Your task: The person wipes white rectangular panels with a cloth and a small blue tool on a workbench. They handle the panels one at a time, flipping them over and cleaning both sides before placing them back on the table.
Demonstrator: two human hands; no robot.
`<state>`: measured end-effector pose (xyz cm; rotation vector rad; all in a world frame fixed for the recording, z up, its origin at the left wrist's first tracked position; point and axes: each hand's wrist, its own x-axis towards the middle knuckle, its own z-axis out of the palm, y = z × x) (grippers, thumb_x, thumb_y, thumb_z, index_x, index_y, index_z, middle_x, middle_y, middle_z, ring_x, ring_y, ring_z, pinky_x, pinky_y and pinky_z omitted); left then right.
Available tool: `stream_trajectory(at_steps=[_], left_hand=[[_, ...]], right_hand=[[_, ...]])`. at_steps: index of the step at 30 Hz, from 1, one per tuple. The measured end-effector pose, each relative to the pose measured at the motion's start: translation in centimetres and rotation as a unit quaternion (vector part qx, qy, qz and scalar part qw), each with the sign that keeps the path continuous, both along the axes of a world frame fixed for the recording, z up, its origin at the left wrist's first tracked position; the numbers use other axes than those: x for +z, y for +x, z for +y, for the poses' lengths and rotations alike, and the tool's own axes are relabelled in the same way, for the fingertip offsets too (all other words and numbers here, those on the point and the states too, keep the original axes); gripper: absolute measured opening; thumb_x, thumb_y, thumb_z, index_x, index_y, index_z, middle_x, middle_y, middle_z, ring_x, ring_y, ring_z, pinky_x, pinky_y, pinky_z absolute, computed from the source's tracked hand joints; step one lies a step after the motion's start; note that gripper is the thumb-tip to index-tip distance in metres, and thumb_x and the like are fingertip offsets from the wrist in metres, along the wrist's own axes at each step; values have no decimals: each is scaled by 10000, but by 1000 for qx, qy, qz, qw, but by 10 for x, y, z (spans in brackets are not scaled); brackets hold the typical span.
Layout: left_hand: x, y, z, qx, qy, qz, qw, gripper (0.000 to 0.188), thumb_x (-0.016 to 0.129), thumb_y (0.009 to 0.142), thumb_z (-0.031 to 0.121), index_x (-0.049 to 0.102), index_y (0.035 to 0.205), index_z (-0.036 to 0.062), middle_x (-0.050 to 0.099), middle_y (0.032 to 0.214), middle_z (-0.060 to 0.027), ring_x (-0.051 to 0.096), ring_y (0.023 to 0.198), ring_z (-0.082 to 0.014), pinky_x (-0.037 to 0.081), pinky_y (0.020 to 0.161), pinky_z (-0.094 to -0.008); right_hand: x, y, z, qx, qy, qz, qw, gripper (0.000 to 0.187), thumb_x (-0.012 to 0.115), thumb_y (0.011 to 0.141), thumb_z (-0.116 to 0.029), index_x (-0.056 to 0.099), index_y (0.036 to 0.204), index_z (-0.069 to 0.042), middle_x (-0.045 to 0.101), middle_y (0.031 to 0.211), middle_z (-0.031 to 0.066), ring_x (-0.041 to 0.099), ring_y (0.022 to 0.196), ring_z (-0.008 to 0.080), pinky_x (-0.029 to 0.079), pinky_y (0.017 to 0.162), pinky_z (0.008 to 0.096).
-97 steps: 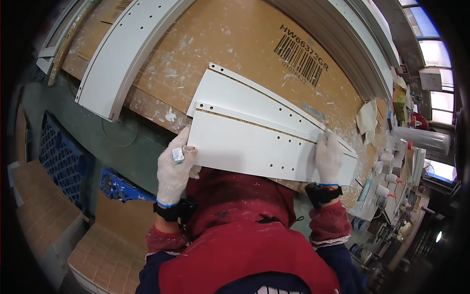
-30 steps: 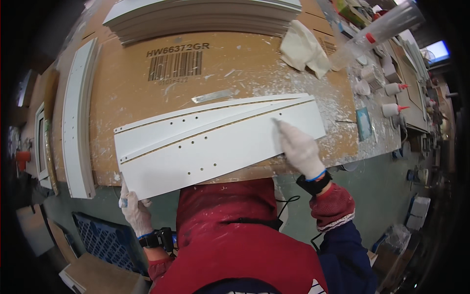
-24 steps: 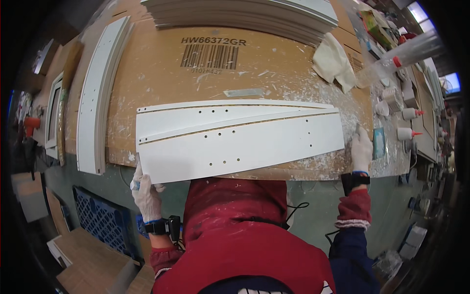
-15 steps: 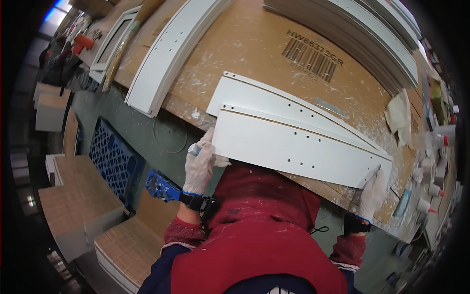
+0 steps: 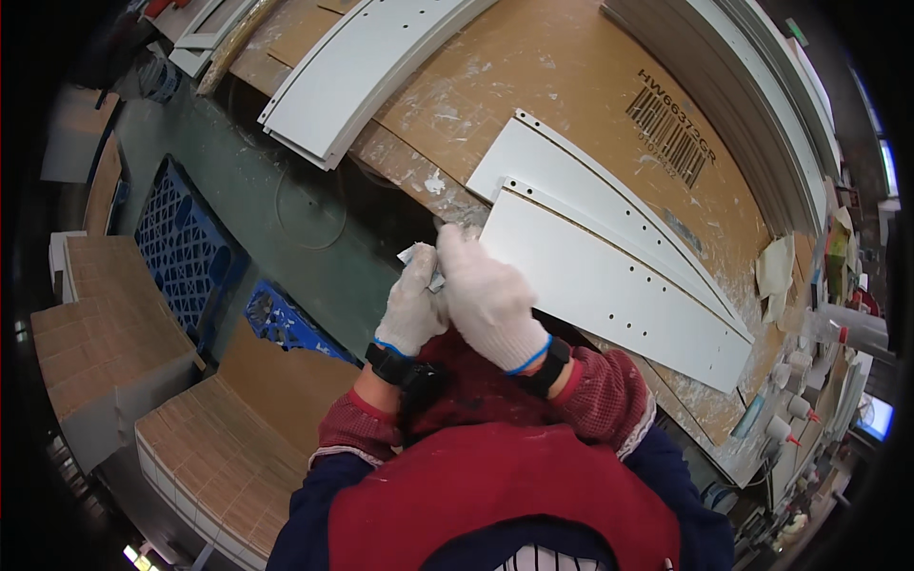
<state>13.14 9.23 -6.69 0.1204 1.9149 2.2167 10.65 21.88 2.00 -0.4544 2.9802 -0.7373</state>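
Observation:
Both my hands wear white knit gloves and meet at the bench's near edge. My left hand pinches a small pale grey piece. My right hand lies over the left hand, its fingertips at that piece and close to the left corner of a long tapered white panel. What the right fingers grip is hidden. That panel has small drilled holes and lies on a second, similar white panel. Both rest on the cardboard-covered bench.
A curved white panel lies at the bench's left end, and a stack of curved panels sits along the far edge. A rag and squeeze bottles are at the right. Blue crates and cardboard boxes stand on the floor at the left.
My right hand has left the panel's right end and come over to my left hand at the panel's left corner. The view has swung left.

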Motion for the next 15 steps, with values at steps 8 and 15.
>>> stream_trajectory(at_steps=[8, 15], left_hand=[[-3, 3, -8, -53, 553, -225, 800, 736, 297, 975, 569, 253, 1466, 22, 375, 1410, -320, 528, 1153, -465, 448, 947, -602], [9, 0, 0, 60, 441, -259, 857, 750, 387, 969, 541, 284, 1437, -36, 470, 1343, -292, 572, 1105, -377, 470, 945, -469]], right_hand=[[-4, 15, 77, -106, -46, 75, 990, 362, 582, 859, -30, 560, 1219, 3, 646, 841, 149, 647, 670, 300, 520, 573, 370], [-1, 35, 31, 104, 34, -54, 993, 325, 565, 820, -104, 552, 1144, -101, 611, 749, 59, 635, 651, 247, 501, 511, 368]])
